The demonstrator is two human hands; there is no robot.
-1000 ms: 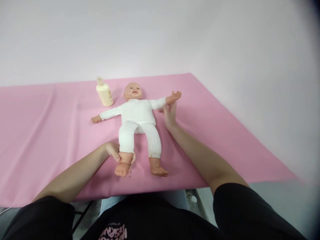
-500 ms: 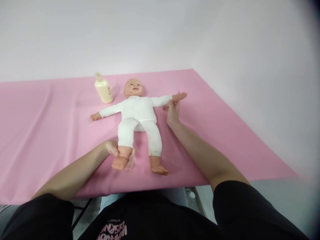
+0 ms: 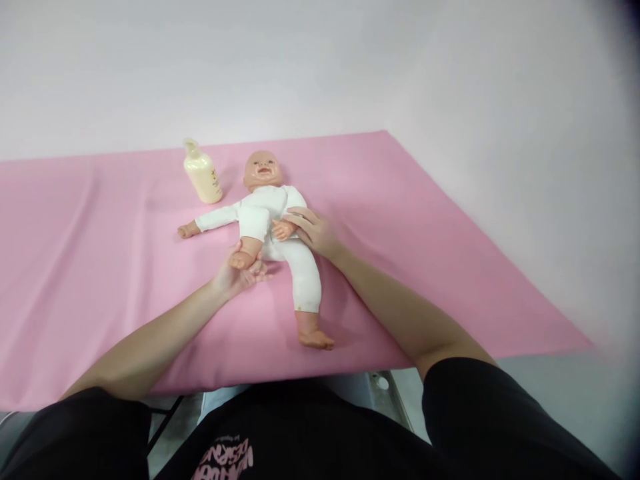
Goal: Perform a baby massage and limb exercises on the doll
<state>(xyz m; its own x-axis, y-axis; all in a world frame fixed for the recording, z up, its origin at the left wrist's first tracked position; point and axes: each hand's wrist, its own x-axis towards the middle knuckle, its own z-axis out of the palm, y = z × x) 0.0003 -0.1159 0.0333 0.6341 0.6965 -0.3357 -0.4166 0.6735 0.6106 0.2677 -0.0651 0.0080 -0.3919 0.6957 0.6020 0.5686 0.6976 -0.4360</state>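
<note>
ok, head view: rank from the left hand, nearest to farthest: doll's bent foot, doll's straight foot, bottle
1. Bent foot: resting in the left hand, touching.
2. Straight foot: near edge of the pink cloth, to the hand's right.
3. Bottle: far side, beside the doll's head.

Black shirt (image 3: 280,433): pink lettering on the chest, seen upside down at the bottom edge of the view, well below both hands' fingers; not legible.
Cream bottle (image 3: 203,175): small dark mark on its front, beyond the fingers; too small to read.
</note>
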